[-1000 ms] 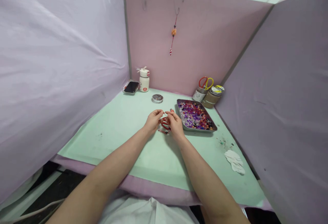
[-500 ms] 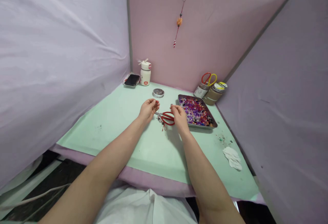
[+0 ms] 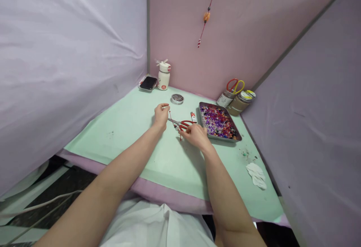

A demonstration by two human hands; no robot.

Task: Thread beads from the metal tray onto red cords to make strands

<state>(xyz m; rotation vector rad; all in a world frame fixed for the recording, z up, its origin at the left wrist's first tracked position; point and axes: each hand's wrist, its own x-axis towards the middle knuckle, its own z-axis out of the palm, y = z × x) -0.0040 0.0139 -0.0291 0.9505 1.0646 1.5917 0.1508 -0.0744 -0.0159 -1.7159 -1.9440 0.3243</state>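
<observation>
My left hand point(image 3: 161, 116) is closed in a pinch on the upper end of a thin red beaded cord point(image 3: 176, 128). Dark and clear beads hang on the cord, and its red tail dangles below. My right hand point(image 3: 196, 134) reaches in from the right, its thumb and fingertips closed at the lower beads; the fine contact is hard to see. Under that hand lie red-handled scissors point(image 3: 188, 122), blades pointing left towards my left hand. The hand partly covers their lower handle loop. A red and white lighter point(image 3: 193, 116) lies just beyond the right hand.
A metal tray point(image 3: 238, 140) of mixed beads stands at right. Behind it are a tin holding more scissors point(image 3: 225, 99) and a lidded jar point(image 3: 239, 103). A round bead dish point(image 3: 177, 98), white bottle point(image 3: 164, 76), phone point(image 3: 148, 83) and crumpled tissue point(image 3: 256, 175) surround the work area.
My right hand has come down and left onto the scissors' handles and beads, uncovering the lighter. My left hand has shifted slightly up, still pinching the cord. The view has tilted a little.
</observation>
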